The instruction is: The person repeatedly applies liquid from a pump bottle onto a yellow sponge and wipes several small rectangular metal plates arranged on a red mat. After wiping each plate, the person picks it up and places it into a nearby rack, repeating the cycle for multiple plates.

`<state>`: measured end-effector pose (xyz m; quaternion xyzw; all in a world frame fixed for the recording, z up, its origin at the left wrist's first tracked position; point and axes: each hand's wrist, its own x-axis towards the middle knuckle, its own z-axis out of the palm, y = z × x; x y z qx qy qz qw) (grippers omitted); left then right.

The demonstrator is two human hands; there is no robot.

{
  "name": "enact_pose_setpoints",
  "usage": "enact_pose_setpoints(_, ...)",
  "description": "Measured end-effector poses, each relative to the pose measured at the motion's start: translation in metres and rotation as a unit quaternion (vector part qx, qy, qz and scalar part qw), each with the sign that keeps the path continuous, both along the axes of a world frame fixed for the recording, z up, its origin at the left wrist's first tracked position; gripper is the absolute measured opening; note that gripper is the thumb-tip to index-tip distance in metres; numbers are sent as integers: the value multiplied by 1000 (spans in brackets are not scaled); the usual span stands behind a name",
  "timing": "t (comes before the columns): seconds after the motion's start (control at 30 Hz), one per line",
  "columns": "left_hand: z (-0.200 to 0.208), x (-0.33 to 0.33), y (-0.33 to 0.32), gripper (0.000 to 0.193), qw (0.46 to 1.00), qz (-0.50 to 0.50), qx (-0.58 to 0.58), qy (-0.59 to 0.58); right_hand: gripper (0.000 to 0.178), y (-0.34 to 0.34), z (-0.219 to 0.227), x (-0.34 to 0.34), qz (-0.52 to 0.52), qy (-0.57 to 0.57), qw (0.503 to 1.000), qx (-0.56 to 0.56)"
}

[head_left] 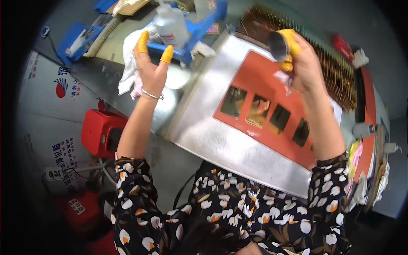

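My left hand, yellow finger cots on thumb and forefinger, reaches toward a blue tray. Those two fingers are spread, with nothing between their tips. Behind this hand lies a crumpled white cloth, and a clear squeeze bottle stands close by. Raised over the far right of an orange mat, my right hand pinches a dark, shiny piece with a rounded outline. A pale pink cloth hangs below its fingers. Several dark, glossy rectangular plates, among them one plate, lie in a row on the mat.
The mat rests on a silvery work surface. Beyond it runs a long rack with many thin upright dividers. A red stool stands at left, and a blue bin sits at the far left. Bottles and cloths line the right edge.
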<state>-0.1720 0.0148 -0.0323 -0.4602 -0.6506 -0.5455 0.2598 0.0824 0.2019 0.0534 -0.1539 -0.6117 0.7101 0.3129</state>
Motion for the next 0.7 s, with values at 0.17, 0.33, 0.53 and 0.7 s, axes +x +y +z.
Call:
enact_pose_setpoints(0.17,-18,-36,38,81,992,28,-47,-113,12,-2,-5,-119,84,76,982,-154)
enact_pose_setpoints(0.33,1,-38,58,88,978,32,-78,-188,22,2,12,-171,188,130,952,-202)
enact_pose_setpoints(0.53,2,-41,56,73,971,20,-85,-222,23,-1,10,-189,137,105,968,-181)
enact_pose_setpoints(0.7,0,-41,53,68,967,30,-89,-237,24,-17,19,-189,124,87,963,-221)
